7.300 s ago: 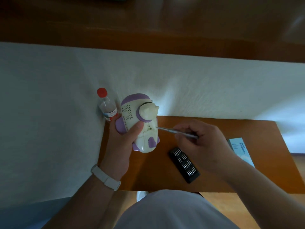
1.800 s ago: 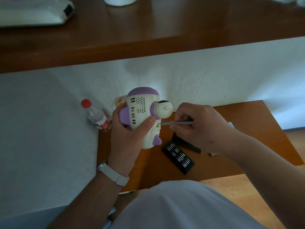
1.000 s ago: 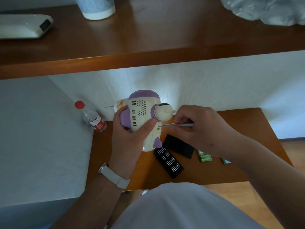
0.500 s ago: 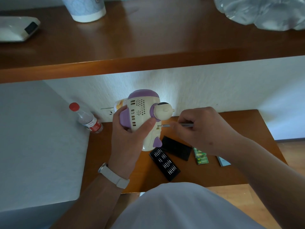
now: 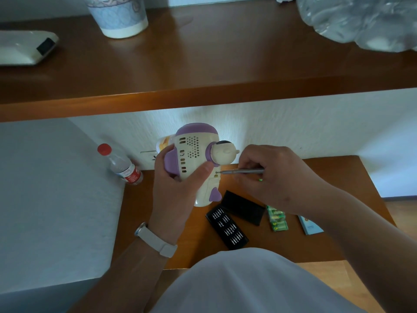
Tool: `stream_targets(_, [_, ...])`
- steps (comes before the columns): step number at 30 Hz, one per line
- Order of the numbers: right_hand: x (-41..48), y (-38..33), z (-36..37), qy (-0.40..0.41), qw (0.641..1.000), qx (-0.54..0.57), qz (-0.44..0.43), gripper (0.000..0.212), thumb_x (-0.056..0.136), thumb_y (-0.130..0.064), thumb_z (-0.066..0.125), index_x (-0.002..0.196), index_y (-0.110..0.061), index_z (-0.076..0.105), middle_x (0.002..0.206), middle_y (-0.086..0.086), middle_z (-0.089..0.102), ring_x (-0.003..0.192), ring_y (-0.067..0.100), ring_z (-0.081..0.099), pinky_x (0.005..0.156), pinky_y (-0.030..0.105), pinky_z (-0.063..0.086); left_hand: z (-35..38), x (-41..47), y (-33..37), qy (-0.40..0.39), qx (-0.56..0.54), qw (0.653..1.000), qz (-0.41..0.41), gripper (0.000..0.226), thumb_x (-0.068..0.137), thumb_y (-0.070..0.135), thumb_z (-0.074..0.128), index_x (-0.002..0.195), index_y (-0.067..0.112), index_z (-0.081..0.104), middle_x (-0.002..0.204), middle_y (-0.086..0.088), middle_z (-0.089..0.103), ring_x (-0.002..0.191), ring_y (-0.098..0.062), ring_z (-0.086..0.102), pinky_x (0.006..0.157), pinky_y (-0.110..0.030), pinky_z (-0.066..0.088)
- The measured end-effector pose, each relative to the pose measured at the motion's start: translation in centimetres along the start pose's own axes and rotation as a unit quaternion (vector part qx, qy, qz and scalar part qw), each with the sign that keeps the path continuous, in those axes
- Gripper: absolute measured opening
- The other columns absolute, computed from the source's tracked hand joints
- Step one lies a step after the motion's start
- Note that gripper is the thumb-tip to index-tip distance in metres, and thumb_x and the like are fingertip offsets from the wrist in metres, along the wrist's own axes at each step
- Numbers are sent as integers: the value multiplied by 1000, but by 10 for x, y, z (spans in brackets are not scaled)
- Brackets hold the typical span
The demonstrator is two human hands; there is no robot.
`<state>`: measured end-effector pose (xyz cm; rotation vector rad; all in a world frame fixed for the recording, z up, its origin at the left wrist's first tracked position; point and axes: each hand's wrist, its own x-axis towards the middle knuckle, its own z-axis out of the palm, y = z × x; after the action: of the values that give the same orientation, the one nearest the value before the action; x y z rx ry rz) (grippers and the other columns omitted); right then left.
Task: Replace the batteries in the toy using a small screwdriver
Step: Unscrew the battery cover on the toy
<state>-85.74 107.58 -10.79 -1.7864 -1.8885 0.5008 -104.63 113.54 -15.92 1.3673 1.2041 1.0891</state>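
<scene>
Hardly anything has moved in the last half second: the slim metal screwdriver [image 5: 242, 171] stays level, its tip at a screw hole in the toy [image 5: 196, 154]. A clear plastic bottle [image 5: 123, 168] with a red cap sits at the far left of the wooden table [image 5: 327, 240]. The left hand [image 5: 178, 190] grips the rounded cream-and-purple plastic toy above the table, thumb across its vented back. The right hand [image 5: 275, 179] pinches the screwdriver. Below lie a black bit case [image 5: 226, 227], green batteries [image 5: 276, 219] and a blue box [image 5: 310, 227].

Domestic room, probably a bedroom or guest room: low wooden tabletop [image 5: 338, 177] against a textured white wall [image 5: 293, 127] with a socket [image 5: 147, 155]; wooden shelf [image 5: 203, 64] bearing a paper cup [image 5: 117, 16] and plastic bag [image 5: 361, 21]; water bottle [image 5: 123, 166]; wood-plank floor [image 5: 401, 208].
</scene>
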Motion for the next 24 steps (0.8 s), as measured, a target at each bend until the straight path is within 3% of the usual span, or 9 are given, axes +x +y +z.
stream_targets(5, [3,0,0,2,999,-31,-4,43,85,-54,47,82,-17,68,62,-1,59,53,14,52,50,24,38,-2,3,-1,7,-2,1000,-4,63,62,52,77,114,51,44,97,39,61,98,11,62,62,-10,54])
stream_targets(9, [4,3,1,2,998,-52,-18,53,88,-56,41,69,-11,62,54,3,54,47,18,48,47,26,31,-1,4,-1,4,-3,1000,-5,62,63,50,78,115,50,44,96,39,60,97,12,61,61,-10,53])
stream_targets(13, [5,5,1,3,999,-33,-6,41,91,-48,47,63,-18,51,51,1,49,45,17,43,47,28,32,1,3,-2,3,-11,1000,-7,61,62,47,79,113,49,45,95,39,62,97,12,62,60,-10,53])
stream_targets(20, [2,10,1,2,1000,4,-3,24,89,-35,63,73,-17,60,58,-6,51,49,11,44,51,21,31,4,1,-4,-1,-14,1000,-8,61,62,47,79,113,50,45,96,39,62,95,12,63,61,-11,54])
stream_targets(24, [3,10,1,-8,1000,4,-17,14,89,-25,70,83,-15,63,66,-2,59,55,13,51,52,24,40,3,1,-4,-1,-14,1000,-7,60,64,47,79,113,50,46,97,37,63,96,10,64,61,-12,55])
